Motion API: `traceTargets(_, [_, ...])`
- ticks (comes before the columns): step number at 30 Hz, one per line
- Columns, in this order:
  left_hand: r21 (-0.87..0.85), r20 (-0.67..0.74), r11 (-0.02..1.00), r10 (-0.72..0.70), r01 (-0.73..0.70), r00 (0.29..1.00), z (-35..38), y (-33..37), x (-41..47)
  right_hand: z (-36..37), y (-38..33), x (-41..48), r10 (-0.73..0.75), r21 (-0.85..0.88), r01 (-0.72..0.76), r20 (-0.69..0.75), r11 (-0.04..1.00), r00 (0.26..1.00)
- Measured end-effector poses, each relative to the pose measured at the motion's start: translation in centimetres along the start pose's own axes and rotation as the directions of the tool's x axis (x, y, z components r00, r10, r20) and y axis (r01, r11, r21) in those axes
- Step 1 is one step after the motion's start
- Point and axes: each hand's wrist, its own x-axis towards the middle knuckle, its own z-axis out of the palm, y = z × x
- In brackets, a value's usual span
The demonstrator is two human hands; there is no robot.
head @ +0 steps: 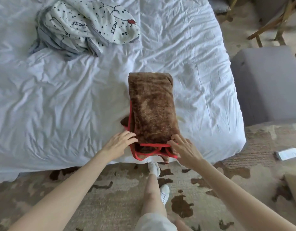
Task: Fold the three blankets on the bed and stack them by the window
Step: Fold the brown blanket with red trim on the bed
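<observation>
A brown fleece blanket (152, 107) with red trim lies folded into a long narrow strip near the foot edge of the white bed (60, 100). My left hand (118, 143) grips its near left corner, fingers curled over the red edge. My right hand (183, 148) pinches the near right corner at the trim. A white blanket with black spots and red lips (92, 22) lies crumpled at the far left of the bed, on top of a grey blanket (60, 45) bunched beneath it.
A grey upholstered stool (267, 80) stands right of the bed, with wooden chair legs (268, 25) behind it. A white phone on a cable (288, 153) lies on the patterned rug (110, 189). My legs and white shoes stand at the bed's foot.
</observation>
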Motion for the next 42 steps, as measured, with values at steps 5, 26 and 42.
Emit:
traceTargets(5, [-0.376,-0.017,0.889,-0.290,0.262,0.957,0.9,-0.3,2.0,-0.5,-0.6,2.4,0.334,0.325,-0.284,-0.106,0.902,0.937])
traceTargets(26, [-0.850,0.508,-0.056,-0.351,0.524,0.786,3.5,2.2,2.7,2.0,-0.8,2.1,0.268,0.809,-0.588,0.563,0.013,0.782])
traceTargets(42, [-0.934,0.355,-0.164,-0.533,0.317,0.768,-0.6,2.4,6.3,-2.1,-0.7,6.7,0.178,0.848,-0.511,0.529,-0.138,0.830])
